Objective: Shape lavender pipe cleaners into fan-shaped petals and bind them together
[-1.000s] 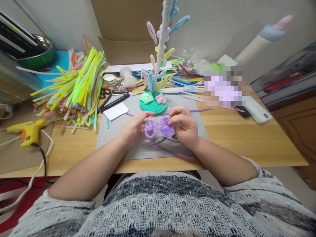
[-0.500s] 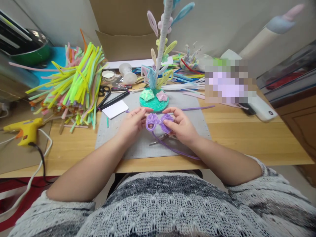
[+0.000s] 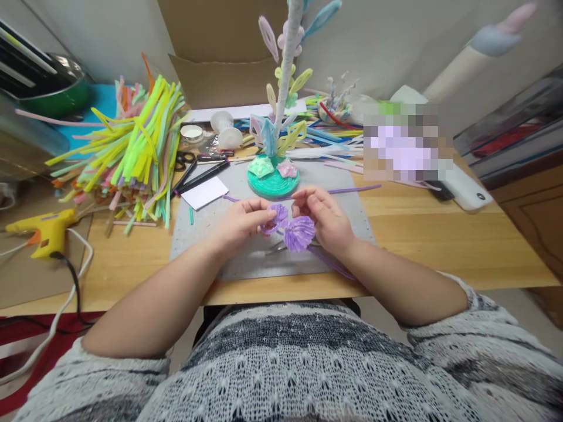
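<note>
A purple bow-shaped piece bent from fuzzy pipe cleaner (image 3: 299, 234), with two ribbed fan-like halves, hangs over the grey cutting mat (image 3: 246, 264). My left hand (image 3: 246, 221) pinches its left half between thumb and fingers. Beside the right half is my right hand (image 3: 328, 220), fingers curled loosely and apart, with no grip on the piece that I can see. A loose purple pipe cleaner (image 3: 332, 264) and a partly hidden metal tool (image 3: 276, 248) lie beneath. Just beyond my hands stands a round green base (image 3: 272, 183) carrying a white stem with pastel leaves and flowers.
Left, a big heap of coloured pipe cleaners (image 3: 141, 146) lies behind a yellow glue gun (image 3: 41, 231) with its cord. A white card (image 3: 204, 193), black pens (image 3: 204, 177), scissors (image 3: 185, 159) and spool (image 3: 226, 130) sit nearby. A white device (image 3: 468, 190) is at right.
My right fingers have come off the right half of the purple piece. That half has swung toward me and its ribbed face now shows. My left thumb has shifted onto the left half.
</note>
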Tool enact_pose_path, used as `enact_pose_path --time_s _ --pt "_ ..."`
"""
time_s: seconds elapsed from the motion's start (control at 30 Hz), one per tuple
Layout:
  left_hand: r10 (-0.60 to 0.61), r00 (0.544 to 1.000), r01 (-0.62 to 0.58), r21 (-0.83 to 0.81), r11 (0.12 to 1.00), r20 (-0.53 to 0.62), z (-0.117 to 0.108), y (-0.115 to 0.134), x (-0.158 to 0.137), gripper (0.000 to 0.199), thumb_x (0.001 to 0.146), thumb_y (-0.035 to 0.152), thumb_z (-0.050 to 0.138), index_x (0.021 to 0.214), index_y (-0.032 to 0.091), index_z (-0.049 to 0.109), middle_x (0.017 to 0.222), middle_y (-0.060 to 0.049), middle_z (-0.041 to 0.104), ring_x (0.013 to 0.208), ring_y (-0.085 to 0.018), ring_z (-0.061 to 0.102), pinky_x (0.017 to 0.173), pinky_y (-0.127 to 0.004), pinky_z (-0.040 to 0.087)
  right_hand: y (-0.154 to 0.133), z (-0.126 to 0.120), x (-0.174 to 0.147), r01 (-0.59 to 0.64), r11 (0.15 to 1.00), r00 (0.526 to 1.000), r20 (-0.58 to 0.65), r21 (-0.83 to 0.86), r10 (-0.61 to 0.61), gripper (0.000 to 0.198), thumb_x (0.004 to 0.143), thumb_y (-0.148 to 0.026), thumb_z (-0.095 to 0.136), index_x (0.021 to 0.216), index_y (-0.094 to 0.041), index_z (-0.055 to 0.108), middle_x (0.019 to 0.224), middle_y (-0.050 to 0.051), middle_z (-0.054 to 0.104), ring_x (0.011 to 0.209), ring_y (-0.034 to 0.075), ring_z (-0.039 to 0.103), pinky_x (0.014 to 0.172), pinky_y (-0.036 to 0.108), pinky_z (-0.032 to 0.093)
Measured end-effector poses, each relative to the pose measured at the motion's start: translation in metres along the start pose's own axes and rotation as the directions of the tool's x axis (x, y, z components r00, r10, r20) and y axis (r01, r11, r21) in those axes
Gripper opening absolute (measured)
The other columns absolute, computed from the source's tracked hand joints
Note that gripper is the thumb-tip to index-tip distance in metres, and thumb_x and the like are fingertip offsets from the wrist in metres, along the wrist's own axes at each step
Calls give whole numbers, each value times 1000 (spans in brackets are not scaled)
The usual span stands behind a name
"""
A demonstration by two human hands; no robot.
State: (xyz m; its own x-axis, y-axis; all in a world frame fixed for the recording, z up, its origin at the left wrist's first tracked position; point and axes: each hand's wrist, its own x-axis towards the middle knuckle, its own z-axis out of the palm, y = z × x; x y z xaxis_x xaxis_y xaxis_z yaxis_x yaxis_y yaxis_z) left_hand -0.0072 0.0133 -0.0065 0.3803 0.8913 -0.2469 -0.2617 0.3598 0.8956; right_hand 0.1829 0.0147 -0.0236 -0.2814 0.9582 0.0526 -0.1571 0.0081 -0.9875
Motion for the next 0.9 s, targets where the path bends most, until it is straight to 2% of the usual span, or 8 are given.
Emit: enact_pose_path --time_s 0.13,0.2,0.3,0.5,0.6,0.77,0.9 --pt "-66 995 61 70 996 78 0 -1 -1 28 64 33 80 63 14 59 53 2 56 48 -8 50 45 -20 41 2 -1 4 -114 991 983 150 67 103 31 75 -46 73 88 -21 61 76 -1 57 60 9 48 52 22 36" --pt "-60 996 53 91 994 73 0 -1 -1 28 65 35 79 64 14 60 53 2 55 47 -7 49 47 -21 42 3 -1 4 -146 985 964 238 92 121 30 74 -43 75 83 -19 60 68 -4 54 53 7 43 49 21 32" --pt "-38 999 33 123 992 37 -1 -1 -1 29 64 36 79 65 13 61 55 3 55 49 -7 48 49 -20 41 2 0 3 -158 979 947 300 126 114 30 73 -40 76 83 -19 57 65 -6 50 47 4 36 45 20 26" --pt "-44 998 34 183 982 48 0 1 -1 29 65 36 78 65 13 62 54 2 55 48 -6 47 47 -18 38 -3 -4 5 -78 995 941 335 64 53 26 75 -32 76 86 -18 57 73 -3 55 56 6 45 50 20 34" --pt "-71 995 58 188 980 67 1 0 -2 30 65 37 78 65 13 61 53 3 55 46 -6 48 45 -18 37 -3 -6 6 -32 999 923 383 5 27 20 78 -30 72 83 -17 57 70 -3 54 59 7 48 55 21 38" --pt "-68 998 65 170 983 15 0 0 -1 31 63 36 79 66 12 60 54 4 55 46 -5 48 45 -17 38 -1 -7 6 38 999 918 396 -38 -20 13 80 -22 67 82 -16 56 69 -4 51 59 7 45 55 21 36" --pt "-68 998 66 165 984 11 0 0 -1 32 63 37 80 65 12 59 54 3 56 47 -5 49 46 -17 40 0 -5 5 27 998 921 390 -59 -1 11 79 -20 65 81 -17 54 68 -4 51 59 7 45 55 21 36"
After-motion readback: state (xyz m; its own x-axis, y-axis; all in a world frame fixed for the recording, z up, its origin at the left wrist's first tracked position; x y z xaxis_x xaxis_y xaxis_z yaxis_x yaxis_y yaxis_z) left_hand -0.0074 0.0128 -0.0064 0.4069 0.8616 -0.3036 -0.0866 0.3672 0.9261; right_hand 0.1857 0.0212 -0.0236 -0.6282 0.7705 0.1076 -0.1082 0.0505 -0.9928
